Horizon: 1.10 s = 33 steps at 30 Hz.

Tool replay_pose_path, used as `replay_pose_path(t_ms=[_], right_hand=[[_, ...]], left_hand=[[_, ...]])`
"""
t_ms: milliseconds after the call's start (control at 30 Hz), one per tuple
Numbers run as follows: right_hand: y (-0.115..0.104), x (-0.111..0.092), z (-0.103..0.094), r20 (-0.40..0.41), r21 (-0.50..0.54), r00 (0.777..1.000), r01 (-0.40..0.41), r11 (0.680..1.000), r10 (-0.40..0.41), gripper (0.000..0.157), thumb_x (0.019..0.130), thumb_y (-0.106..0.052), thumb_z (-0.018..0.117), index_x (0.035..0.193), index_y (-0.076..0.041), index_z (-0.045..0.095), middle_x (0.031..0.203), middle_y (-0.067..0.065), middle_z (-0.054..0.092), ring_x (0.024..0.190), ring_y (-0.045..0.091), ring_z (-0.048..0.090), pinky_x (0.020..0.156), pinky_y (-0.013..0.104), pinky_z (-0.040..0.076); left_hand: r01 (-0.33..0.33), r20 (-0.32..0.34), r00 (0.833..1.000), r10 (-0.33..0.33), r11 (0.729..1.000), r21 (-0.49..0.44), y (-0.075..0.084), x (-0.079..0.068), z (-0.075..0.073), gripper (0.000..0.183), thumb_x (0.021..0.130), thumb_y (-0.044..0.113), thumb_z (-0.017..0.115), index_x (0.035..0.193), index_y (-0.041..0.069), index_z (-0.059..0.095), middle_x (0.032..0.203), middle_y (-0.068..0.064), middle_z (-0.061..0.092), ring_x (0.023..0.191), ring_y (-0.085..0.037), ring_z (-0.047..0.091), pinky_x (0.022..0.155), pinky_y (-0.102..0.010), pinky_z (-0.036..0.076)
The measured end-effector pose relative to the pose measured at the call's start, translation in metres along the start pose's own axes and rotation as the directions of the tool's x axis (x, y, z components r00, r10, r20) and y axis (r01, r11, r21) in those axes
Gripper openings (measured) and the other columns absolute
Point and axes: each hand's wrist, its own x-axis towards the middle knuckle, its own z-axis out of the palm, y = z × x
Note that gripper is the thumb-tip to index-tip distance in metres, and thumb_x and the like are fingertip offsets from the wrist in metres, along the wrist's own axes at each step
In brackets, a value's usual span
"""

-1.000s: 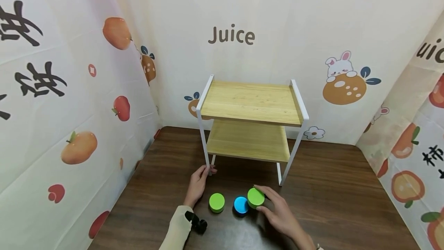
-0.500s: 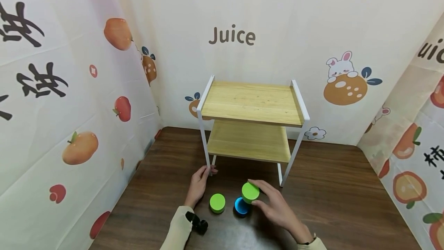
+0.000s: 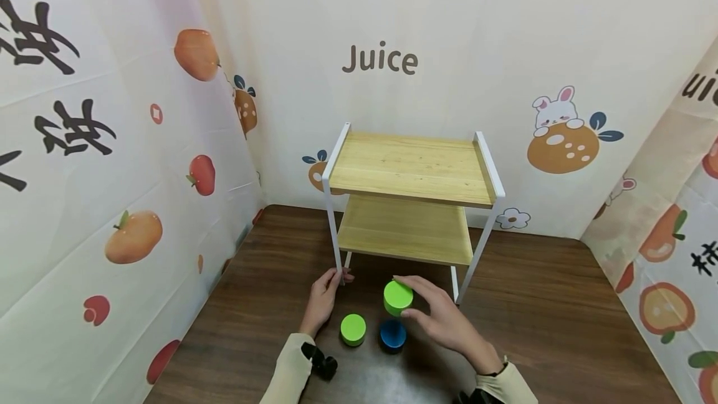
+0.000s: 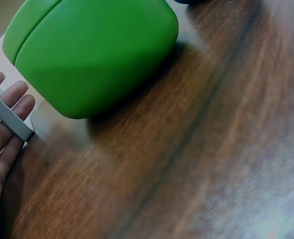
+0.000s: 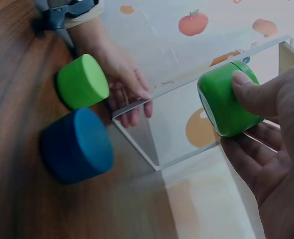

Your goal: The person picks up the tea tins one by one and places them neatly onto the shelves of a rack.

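In the head view, my right hand (image 3: pixel 443 323) grips a small round green jar (image 3: pixel 398 298) between thumb and fingers, lifted above the table. Its lid seam shows in the right wrist view, where the thumb lies on the side of the held green jar (image 5: pixel 226 104). My left hand (image 3: pixel 321 297) holds the foot of the front left leg (image 3: pixel 332 229) of a two-tier wooden shelf (image 3: pixel 412 170). A second green jar (image 3: pixel 353 329) stands on the table beside that hand. Right of it stands a blue jar (image 3: pixel 392 334), just below the lifted one.
The shelf has white side frames and a lower board (image 3: pixel 406 226). It stands on a dark brown wooden table (image 3: pixel 538 304). Curtains printed with fruit (image 3: pixel 134 237) enclose the table at the back and both sides.
My right hand has carried its green jar up and to the left, from beside the blue jar to above and beyond it. The left hand stays on the shelf leg.
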Motion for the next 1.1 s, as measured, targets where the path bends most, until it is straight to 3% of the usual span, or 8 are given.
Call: replay_pose_path(t_ms=[533, 800, 1100], right_hand=[[-0.021, 0.031, -0.018, 0.02, 0.014, 0.998, 0.053, 0.999, -0.053, 0.066, 0.094, -0.012, 0.08, 0.154, -0.021, 0.054, 0.149, 0.003, 0.062, 0.136, 0.027, 0.062, 0.106, 0.053, 0.054], [-0.032, 0.049, -0.026, 0.051, 0.027, 0.992, 0.113, 0.993, -0.114, 0.061, 0.095, -0.01, 0.078, 0.152, -0.012, 0.056, 0.149, 0.006, 0.063, 0.137, 0.027, 0.062, 0.107, 0.054, 0.053], [-0.052, 0.071, -0.034, 0.075, 0.065, 0.983, 0.165, 0.984, -0.169, 0.06, 0.096, -0.01, 0.077, 0.153, -0.012, 0.055, 0.151, 0.004, 0.061, 0.139, 0.024, 0.06, 0.109, 0.051, 0.052]], left_hand=[[-0.017, 0.01, 1.0, 0.017, 1.0, -0.002, 0.0, 0.0, 0.0, 0.042, 0.114, 0.032, 0.048, 0.127, -0.002, 0.07, 0.114, -0.018, 0.077, 0.116, -0.037, 0.071, 0.108, -0.043, 0.052], [-0.04, 0.014, 0.999, 0.04, 0.999, 0.02, 0.0, 0.001, -0.001, 0.044, 0.114, 0.032, 0.048, 0.127, -0.003, 0.069, 0.116, -0.016, 0.077, 0.114, -0.031, 0.072, 0.104, -0.031, 0.053], [-0.024, 0.015, 1.0, 0.024, 0.999, 0.024, 0.001, 0.001, -0.001, 0.041, 0.114, 0.033, 0.048, 0.128, 0.002, 0.071, 0.114, -0.014, 0.078, 0.114, -0.03, 0.071, 0.102, -0.032, 0.053]])
